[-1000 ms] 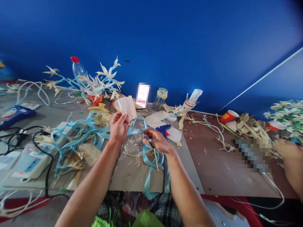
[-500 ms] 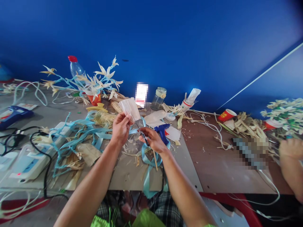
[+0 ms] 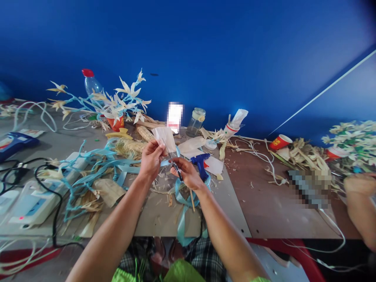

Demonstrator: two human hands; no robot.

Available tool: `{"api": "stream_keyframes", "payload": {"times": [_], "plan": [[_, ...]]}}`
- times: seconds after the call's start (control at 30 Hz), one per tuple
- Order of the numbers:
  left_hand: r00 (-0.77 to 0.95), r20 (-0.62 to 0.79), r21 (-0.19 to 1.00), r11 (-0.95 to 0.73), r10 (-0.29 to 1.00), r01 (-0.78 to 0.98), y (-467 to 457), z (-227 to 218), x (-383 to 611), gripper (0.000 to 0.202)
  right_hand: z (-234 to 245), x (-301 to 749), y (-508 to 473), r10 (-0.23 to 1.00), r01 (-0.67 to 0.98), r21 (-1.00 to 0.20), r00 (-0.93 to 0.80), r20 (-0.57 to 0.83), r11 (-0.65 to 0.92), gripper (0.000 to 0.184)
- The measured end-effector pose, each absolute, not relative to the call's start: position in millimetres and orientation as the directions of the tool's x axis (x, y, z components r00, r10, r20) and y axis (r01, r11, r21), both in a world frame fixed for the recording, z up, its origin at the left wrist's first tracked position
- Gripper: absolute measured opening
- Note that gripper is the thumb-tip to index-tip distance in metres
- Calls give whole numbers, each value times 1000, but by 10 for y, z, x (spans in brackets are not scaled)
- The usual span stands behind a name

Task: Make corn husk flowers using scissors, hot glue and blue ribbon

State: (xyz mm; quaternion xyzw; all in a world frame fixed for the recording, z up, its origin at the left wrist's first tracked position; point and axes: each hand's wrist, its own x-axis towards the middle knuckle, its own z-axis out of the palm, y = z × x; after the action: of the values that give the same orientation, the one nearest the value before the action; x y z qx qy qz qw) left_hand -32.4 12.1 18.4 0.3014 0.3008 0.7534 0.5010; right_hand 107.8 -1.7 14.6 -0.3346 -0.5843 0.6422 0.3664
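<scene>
My left hand [image 3: 150, 159] pinches the lower edge of a pale piece of corn husk [image 3: 165, 137] and holds it up over the table. In my right hand [image 3: 188, 172] is a pair of scissors [image 3: 176, 171] with a dark handle, fingers closed around it. Its thin blades point up and away, overlapping the husk beside my left fingertips. Whether they are biting into it I cannot tell. A blue glue gun [image 3: 201, 164] lies just right of my right hand, and light blue ribbon [image 3: 183, 225] trails beneath it to the table's front edge.
Left of my arms are blue-wrapped twigs [image 3: 85, 178], a white power strip [image 3: 41, 207] and black cables. Husk flowers stand in a red cup [image 3: 115, 122] behind. A glass jar [image 3: 196, 122] stands near the wall. At far right is another person's hand [image 3: 360, 188].
The husk piece in my left hand has turned and shifted slightly right and down, showing a narrower face. My right hand keeps the scissors close by it, tilted a little differently.
</scene>
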Motion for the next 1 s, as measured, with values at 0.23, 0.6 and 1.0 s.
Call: {"api": "stream_keyframes", "payload": {"times": [0.23, 0.6, 1.0], "plan": [[-317, 142, 742, -312, 938, -593, 118, 193, -319, 25, 165, 1077, -37, 864, -95, -994, -503, 7, -47, 49], [-327, 131, 745, -311, 936, -590, 123, 183, -339, 25, 124, 1038, -35, 873, -130, -989, -487, -1, -74, 45], [-325, 139, 748, -314, 935, -585, 144, 186, -367, 28, 14, 992, 22, 887, -170, -982, -461, 5, -82, 39]]}}
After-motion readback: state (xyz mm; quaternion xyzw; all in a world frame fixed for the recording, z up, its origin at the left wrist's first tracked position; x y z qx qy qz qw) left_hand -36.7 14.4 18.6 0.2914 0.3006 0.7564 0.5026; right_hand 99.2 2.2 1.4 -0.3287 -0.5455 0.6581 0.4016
